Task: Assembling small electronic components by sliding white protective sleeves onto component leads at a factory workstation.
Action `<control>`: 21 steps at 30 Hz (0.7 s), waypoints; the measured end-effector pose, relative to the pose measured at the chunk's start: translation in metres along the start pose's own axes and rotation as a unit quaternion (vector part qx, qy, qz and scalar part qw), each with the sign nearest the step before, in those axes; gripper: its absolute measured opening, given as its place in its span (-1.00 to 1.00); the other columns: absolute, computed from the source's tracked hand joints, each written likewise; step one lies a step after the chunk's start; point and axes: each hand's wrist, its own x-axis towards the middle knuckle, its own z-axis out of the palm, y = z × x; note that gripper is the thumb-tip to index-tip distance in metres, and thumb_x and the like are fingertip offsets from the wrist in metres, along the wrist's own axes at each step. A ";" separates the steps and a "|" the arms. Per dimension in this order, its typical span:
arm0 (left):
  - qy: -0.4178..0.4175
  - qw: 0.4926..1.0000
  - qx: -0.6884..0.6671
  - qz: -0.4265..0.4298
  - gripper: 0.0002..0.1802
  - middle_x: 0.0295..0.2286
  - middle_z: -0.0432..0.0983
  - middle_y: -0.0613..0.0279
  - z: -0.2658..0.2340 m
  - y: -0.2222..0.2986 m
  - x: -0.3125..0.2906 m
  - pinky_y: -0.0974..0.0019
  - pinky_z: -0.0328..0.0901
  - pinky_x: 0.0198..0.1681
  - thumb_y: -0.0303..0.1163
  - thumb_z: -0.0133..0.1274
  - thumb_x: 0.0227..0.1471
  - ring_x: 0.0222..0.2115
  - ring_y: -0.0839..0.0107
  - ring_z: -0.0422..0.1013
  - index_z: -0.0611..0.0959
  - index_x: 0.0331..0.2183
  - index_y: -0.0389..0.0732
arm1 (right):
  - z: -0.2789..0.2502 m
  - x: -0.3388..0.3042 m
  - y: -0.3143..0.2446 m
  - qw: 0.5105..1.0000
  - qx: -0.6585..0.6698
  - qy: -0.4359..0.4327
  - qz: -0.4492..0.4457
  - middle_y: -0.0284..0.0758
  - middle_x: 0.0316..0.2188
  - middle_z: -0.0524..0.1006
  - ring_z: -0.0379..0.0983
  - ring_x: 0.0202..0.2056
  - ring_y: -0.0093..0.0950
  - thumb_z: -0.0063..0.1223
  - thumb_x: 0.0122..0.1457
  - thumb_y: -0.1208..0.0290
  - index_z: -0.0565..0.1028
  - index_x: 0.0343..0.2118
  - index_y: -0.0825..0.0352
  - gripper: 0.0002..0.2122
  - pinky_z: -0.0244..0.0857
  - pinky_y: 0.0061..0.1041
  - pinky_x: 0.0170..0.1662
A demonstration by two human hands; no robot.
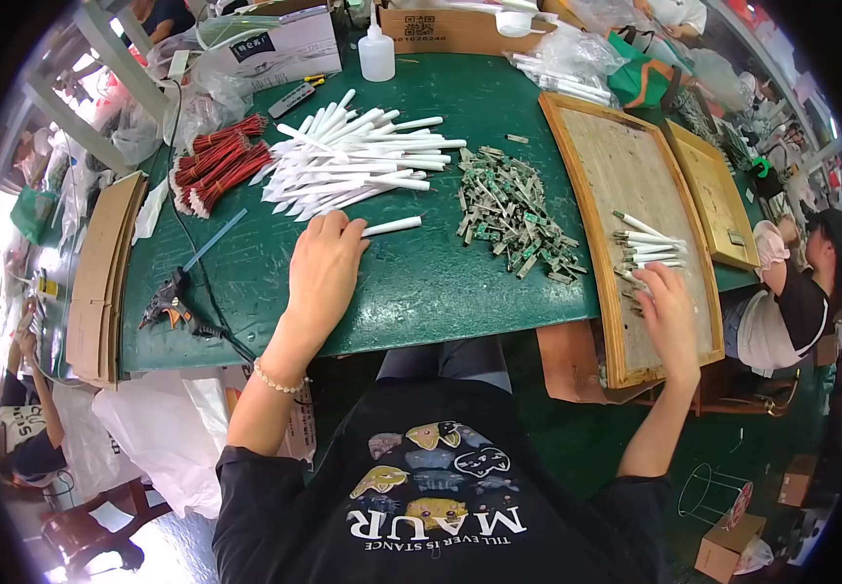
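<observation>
My left hand (329, 255) is at the table's near side, fingers closed on a slim white tube (397, 226) that sticks out to the right. Just beyond it lies a big heap of similar white tubes (353, 156), several with pointed ends. On the right, my right hand (666, 302) reaches into a wood-framed tray (625, 156). Its fingers are bent around the end of a white tube (627, 276), partly hidden by them. Several white tubes with small boards at their ends (650, 238) lie beside those fingers. Between my hands is a pile of small green-and-grey circuit boards (513, 209).
Bundles of red wires (219, 165) lie left of the tubes. A glue gun (183, 307) with a clear blue stick and cord rests at near left. A white squeeze bottle (376, 54) stands at the back. Another person (781, 292) sits at right beside a second tray (708, 190).
</observation>
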 end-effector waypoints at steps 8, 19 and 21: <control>0.016 0.999 -0.032 -0.004 -0.89 -0.54 0.40 0.15 -0.018 0.016 -0.003 0.17 0.24 -0.38 -0.49 0.02 -0.04 -0.50 0.20 0.35 0.45 -0.39 -0.24 | 0.081 0.036 -0.102 0.969 0.155 0.190 -0.035 -0.26 -0.42 0.47 0.40 -0.34 -0.29 0.11 -0.02 0.57 0.49 -0.38 0.36 -0.89 0.28 -0.39 -0.28; -0.168 0.553 -0.759 -0.300 -0.72 -0.60 0.11 0.46 -0.009 0.095 -0.062 0.61 -0.02 -0.66 -0.37 -0.20 0.21 -0.69 0.72 -0.01 0.33 -0.10 -0.31 | 0.085 0.032 -0.137 0.697 0.711 0.090 0.029 -0.26 -0.26 0.46 0.36 -0.17 -0.43 0.02 0.06 0.54 0.44 -0.39 0.37 -0.93 0.18 -0.48 -0.05; -0.165 0.520 -0.778 -0.312 -0.70 -0.59 0.11 0.48 -0.005 0.104 -0.064 0.63 -0.05 -0.67 -0.31 -0.17 0.21 -0.70 0.74 -0.02 0.33 -0.09 -0.29 | 0.093 0.026 -0.148 0.625 0.780 0.003 0.016 -0.18 -0.11 0.41 0.34 -0.11 -0.44 0.01 0.08 0.47 0.43 -0.37 0.38 -0.90 0.15 -0.47 0.02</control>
